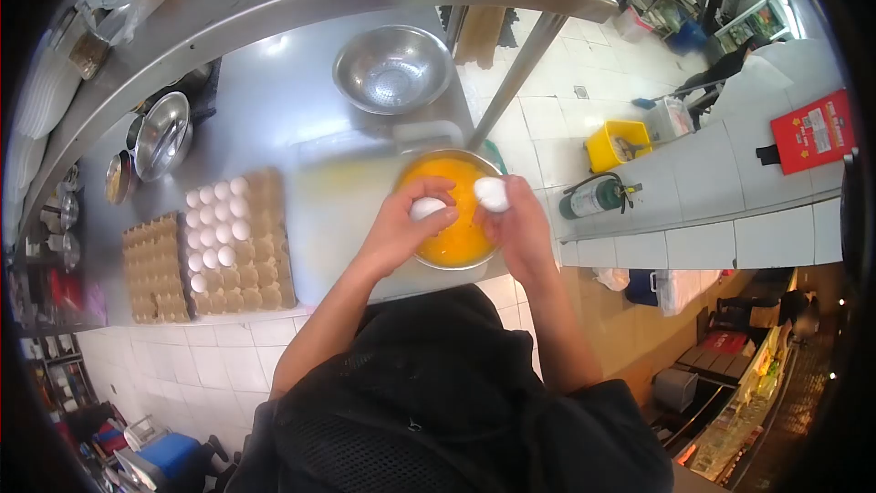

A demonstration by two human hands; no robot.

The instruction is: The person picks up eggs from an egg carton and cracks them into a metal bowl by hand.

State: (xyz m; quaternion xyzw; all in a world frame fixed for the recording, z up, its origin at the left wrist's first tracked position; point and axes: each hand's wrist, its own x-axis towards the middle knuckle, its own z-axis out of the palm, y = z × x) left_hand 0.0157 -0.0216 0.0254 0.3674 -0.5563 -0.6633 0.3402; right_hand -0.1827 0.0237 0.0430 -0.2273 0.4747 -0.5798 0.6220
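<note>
Left hand (400, 230) gripping a white egg (427, 209) between thumb and curled fingers, over the left part of the metal mixing bowl (453, 267). Right hand (526, 236) gripping a second egg (492, 194) at the bowl's right side; can't tell if either shell is cracked. Bowl holds yellow-orange liquid egg (463, 245), sits at the near right edge of the steel surface (265, 110). Left of it: cardboard egg tray (265, 251), partly filled with white eggs, another tray (155, 265) just beside. Perforated steel colander (392, 73) beyond the bowl.
</note>
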